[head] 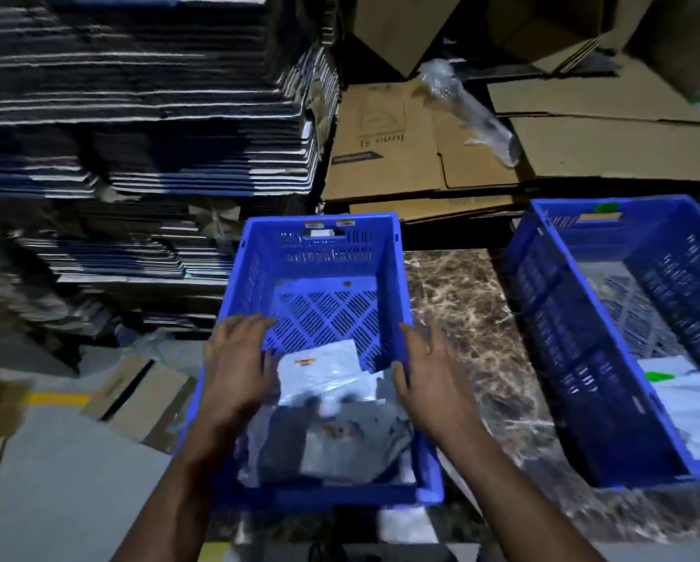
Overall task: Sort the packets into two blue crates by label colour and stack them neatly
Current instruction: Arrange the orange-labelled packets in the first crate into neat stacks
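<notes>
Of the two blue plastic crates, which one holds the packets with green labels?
The blue plastic crate on the right, away from both hands: green marks show on its packets. The packets in the crate between the hands carry orange labels.

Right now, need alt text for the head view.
Two open hands, left hand and right hand, hover over orange-labelled packets in a blue crate; a second blue crate at right holds green-labelled packets, flattened cardboard behind.
</notes>
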`<state>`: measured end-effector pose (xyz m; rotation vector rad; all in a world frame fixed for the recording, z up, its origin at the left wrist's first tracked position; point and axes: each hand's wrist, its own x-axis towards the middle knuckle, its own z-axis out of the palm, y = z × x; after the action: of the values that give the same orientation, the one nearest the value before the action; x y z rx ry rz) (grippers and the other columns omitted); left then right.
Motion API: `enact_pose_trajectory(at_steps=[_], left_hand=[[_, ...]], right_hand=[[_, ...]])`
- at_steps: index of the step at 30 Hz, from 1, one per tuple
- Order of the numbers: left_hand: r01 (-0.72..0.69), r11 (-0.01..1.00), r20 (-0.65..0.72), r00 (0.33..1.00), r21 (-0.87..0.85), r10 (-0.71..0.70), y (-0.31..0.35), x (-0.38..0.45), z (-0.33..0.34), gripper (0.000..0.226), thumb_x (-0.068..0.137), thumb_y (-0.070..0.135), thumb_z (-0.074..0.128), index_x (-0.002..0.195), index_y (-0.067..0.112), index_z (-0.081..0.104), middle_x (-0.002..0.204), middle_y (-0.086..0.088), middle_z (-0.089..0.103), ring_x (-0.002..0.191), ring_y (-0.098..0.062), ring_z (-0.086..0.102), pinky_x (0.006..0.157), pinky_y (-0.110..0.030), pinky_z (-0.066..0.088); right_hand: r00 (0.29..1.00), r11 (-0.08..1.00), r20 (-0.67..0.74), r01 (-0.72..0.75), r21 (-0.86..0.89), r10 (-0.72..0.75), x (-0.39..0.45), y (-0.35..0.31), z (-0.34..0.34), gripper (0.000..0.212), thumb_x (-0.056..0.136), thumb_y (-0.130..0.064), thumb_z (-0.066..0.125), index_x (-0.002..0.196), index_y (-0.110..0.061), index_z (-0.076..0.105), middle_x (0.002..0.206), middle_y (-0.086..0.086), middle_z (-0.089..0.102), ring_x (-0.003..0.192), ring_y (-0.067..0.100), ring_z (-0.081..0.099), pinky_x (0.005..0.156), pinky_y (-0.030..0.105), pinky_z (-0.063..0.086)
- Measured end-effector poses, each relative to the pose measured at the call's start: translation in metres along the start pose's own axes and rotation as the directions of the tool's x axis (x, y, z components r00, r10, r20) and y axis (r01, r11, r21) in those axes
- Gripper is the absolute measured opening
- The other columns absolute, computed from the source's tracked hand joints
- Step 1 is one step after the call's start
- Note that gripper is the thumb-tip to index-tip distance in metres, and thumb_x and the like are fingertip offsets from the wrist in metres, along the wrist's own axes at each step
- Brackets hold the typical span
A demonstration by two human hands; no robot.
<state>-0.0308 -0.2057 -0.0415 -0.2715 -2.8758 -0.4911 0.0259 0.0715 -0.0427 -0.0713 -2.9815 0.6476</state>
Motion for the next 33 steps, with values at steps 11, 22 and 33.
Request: enact_pose_trajectory(at_steps=[11,22,33], left_hand=[[0.169,0.967,0.084,0.984,-0.189,-0.156,-0.023,0.006,0.017,0.073,0.058,-0.002,0.041,0.126,0.008,0.066,0.134,-0.017,0.058,0.126,-0.039,0.044,0.109,-0.043,0.035],[-0.127,0.932,-0.003,0.991,-0.339,0.134,0.065,0.002,0.052,0.071,0.057,-0.007,0.041,0.123,0.006,0.067,0.130,-0.021,0.060,0.125,-0.035,0.047,0.111,-0.025,0.023],[-0.220,0.971,0.078,0.971,-0.095,0.228,0.099,0.005,0.068,0.055,0.081,0.010,0.052,0.136,0.005,0.055,0.144,-0.016,0.052,0.145,-0.037,0.031,0.122,-0.047,0.013]], right_hand=[[0.998,0.996,0.042,-0.047,0.079,0.044,0.003,0.020,0.004,0.069,0.087,0.002,0.050,0.152,-0.016,0.033,0.157,0.013,0.030,0.132,0.033,0.046,0.104,0.046,0.045],[0.985,0.985,-0.069,-0.156,0.072,0.161,-0.025,0.109,-0.038,0.070,0.082,0.008,0.060,0.148,-0.013,0.044,0.157,0.013,0.035,0.130,0.033,0.052,0.100,0.042,0.048],[0.989,0.967,-0.126,-0.104,-0.231,0.076,-0.015,0.111,-0.046,0.058,0.094,-0.026,0.060,0.147,-0.011,0.042,0.158,0.010,0.034,0.147,0.029,0.029,0.114,0.053,0.031]])
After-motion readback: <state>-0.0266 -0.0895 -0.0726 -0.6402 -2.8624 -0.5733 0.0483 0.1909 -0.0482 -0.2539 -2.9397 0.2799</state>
